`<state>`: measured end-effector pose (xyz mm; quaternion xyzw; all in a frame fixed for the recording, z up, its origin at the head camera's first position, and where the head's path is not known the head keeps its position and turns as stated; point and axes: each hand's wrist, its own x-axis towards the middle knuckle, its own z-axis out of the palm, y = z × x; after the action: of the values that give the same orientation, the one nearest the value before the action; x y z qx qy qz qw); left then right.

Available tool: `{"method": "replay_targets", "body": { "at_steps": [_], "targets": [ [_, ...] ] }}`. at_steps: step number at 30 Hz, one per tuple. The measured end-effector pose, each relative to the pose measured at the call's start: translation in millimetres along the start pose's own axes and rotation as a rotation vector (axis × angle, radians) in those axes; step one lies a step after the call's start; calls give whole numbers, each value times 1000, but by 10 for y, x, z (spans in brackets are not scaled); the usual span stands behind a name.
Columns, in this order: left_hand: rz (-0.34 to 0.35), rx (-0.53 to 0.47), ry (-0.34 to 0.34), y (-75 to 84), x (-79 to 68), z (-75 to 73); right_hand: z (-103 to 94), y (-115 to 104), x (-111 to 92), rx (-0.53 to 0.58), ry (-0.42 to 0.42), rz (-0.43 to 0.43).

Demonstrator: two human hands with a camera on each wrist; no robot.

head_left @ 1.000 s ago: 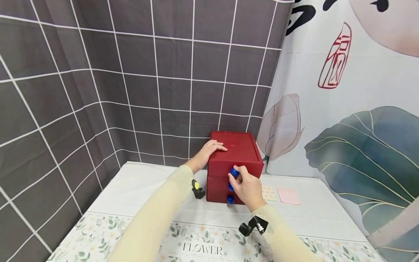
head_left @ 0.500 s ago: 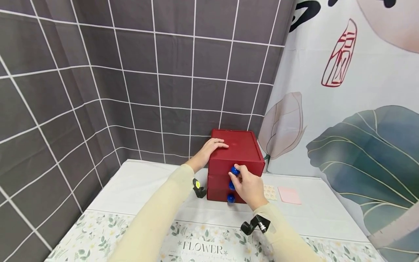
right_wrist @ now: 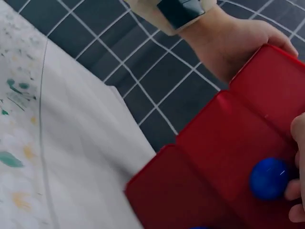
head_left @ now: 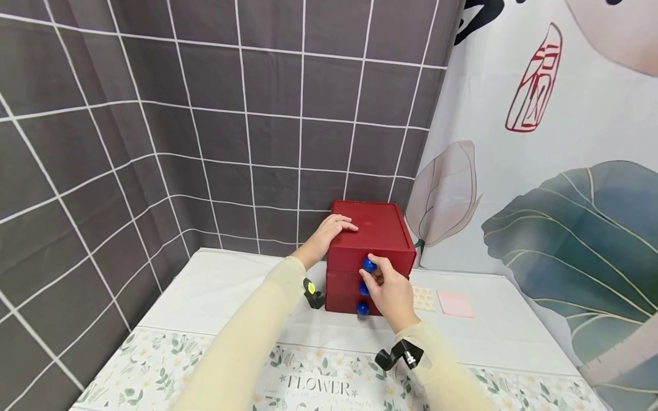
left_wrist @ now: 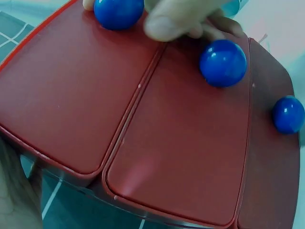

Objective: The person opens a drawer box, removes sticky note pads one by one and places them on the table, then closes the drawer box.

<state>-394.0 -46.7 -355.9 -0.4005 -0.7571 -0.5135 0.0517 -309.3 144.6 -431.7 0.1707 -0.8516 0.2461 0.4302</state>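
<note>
A red three-drawer box [head_left: 377, 225] stands on the white tabletop, with one round blue knob on each drawer. My left hand [head_left: 328, 235] rests on its top left edge, fingers stretched over the lid; the thumb is hidden in the head view. At the front, my right hand [head_left: 389, 292] pinches the top knob [head_left: 368, 264] between thumb and forefinger. Just below these fingers, the middle knob [left_wrist: 223, 63] shows in the left wrist view, untouched as far as I can see. The bottom knob [left_wrist: 288, 114] is free. All three drawers look nearly flush.
Right of the box lie a pink square of paper [head_left: 455, 303] and a patterned sheet [head_left: 424, 298]. A flowered cloth [head_left: 319, 371] covers the near part of the table. Behind hang a dark grid curtain [head_left: 272, 137] and a white printed one [head_left: 462, 228].
Both hands keep their places on the box and the top knob. The head view has shifted slightly; no clear drawer movement shows.
</note>
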Motion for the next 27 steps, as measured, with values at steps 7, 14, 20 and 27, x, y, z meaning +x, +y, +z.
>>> {"method": "replay_targets", "body": {
  "at_steps": [7, 14, 20, 27],
  "targets": [
    [83, 82, 3, 195, -45, -26, 117, 6, -280, 105, -22, 92],
    [100, 49, 32, 158, -44, 4, 130, -1, -374, 144, -2, 184],
    [123, 55, 56, 159, -33, 8, 137, 2, -422, 98, -43, 261],
    [116, 49, 64, 166, -34, 48, 189, 35, -509, 23, 31, 171]
  ]
}}
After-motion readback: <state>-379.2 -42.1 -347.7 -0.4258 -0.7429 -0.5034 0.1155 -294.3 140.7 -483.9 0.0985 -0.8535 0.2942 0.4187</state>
